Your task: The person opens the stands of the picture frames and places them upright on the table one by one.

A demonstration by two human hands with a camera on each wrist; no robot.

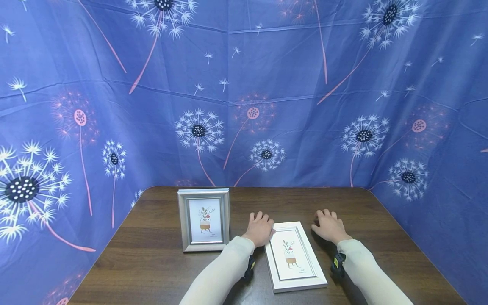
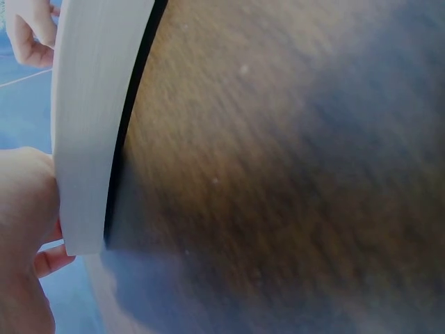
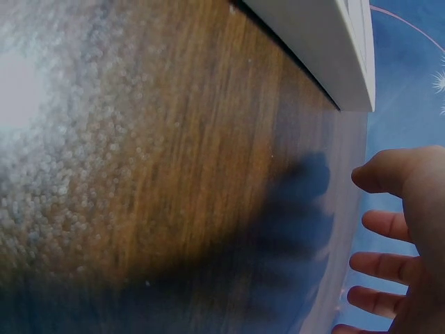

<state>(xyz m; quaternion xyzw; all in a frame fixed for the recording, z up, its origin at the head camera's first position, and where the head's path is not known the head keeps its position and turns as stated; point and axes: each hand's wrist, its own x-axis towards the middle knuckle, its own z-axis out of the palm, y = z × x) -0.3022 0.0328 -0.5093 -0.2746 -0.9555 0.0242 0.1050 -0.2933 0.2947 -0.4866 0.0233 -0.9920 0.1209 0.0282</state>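
A white picture frame (image 1: pixel 272 267) lies face up on the table, turned slightly, with a potted-plant print inside. My left hand (image 1: pixel 260 230) is at its far left corner; thumb and fingers pinch that corner. From the left wrist, the frame's pale side (image 2: pixel 94 132) shows with my left hand (image 2: pixel 24 216) against its end and a fingertip (image 2: pixel 54 260) at the corner. To the right of the frame, my right hand (image 1: pixel 329 226) hovers apart from it, fingers relaxed and spread. The right wrist view has that right hand (image 3: pixel 410 236) holding nothing, near the frame's corner (image 3: pixel 348 62).
A silver picture frame (image 1: pixel 185 224) with a similar print stands upright left of my left forearm. Both frames are on a brown wooden table (image 1: pixel 145 254). A blue dandelion-patterned cloth (image 1: pixel 297 127) hangs behind it and along its sides.
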